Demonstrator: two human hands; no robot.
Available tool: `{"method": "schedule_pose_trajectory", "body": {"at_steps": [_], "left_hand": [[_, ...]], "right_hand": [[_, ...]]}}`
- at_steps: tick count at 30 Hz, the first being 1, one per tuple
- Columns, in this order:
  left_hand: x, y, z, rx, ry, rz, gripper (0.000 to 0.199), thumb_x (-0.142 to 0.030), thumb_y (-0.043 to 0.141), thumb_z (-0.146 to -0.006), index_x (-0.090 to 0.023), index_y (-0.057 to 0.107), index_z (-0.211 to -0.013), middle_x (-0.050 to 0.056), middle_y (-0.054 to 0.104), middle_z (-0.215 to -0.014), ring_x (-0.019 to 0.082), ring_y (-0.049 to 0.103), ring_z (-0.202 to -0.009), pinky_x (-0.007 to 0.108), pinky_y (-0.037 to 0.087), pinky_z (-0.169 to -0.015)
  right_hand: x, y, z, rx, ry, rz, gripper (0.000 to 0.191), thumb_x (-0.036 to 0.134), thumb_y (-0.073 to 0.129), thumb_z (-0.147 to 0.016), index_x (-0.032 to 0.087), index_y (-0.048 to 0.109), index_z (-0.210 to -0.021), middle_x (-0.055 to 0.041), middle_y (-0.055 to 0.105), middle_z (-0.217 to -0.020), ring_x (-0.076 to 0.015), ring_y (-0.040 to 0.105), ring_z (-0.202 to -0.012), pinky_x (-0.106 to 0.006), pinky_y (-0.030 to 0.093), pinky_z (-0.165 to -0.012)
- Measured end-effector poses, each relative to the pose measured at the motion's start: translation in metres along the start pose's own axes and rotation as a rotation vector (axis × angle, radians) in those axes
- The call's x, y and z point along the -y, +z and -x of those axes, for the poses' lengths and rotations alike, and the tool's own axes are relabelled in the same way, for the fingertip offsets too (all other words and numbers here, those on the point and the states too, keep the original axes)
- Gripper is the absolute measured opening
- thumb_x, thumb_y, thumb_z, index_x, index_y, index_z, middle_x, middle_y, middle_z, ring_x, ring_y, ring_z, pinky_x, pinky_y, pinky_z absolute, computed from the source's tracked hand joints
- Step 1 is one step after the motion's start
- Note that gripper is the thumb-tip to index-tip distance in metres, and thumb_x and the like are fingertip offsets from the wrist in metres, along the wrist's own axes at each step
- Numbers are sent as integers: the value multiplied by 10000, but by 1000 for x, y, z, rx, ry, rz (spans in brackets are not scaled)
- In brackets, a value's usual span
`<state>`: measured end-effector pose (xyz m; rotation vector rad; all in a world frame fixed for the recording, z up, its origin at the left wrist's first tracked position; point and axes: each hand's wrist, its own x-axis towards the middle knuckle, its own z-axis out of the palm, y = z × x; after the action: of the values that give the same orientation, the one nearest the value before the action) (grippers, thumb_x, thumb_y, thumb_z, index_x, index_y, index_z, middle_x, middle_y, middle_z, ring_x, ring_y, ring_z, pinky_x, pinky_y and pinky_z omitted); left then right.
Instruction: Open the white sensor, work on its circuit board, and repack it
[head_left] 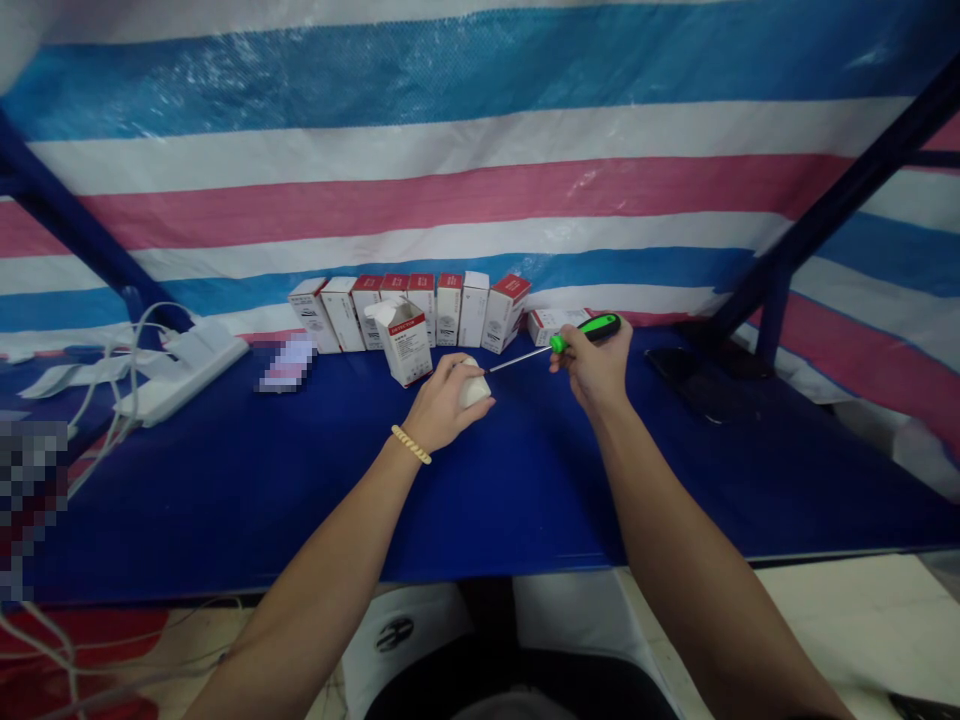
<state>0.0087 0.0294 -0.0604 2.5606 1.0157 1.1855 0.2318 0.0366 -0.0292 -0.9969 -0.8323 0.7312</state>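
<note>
My left hand [445, 402], with a yellow twisted band at the wrist, is closed around a small white block-like item [475, 388] just above the blue table. What kind of item it is I cannot make out, as my fingers cover part of it. In my right hand [600, 365] is a screwdriver [592, 329] with a green and black handle. Its thin metal shaft points left, and the tip meets or nearly meets the white item. An opened white and red carton [407, 345] stands just behind my left hand, its top flaps up.
Several white and red cartons [448, 312] stand in a row along the striped sheet, and another carton [555, 322] lies on its side. To the left are a power strip [187, 370] with cables and a blurred phone-like item [288, 364]. Dark phone-like objects [701, 385] lie at right.
</note>
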Motion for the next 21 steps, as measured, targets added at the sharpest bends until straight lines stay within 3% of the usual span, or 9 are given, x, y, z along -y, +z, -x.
{"method": "schedule_pose_trajectory", "body": {"at_steps": [21], "left_hand": [[5,2,0,2,78,60,387,-372,668,-822,-208,466,-1109,118,472,-1230,271,547,-1116,438,517,-865]], "right_hand": [[4,3,0,-69,60,-98,575,171,672,-635,279,270,-1031,132,486,-606,-107,516,-360,-224,421,-302]]}}
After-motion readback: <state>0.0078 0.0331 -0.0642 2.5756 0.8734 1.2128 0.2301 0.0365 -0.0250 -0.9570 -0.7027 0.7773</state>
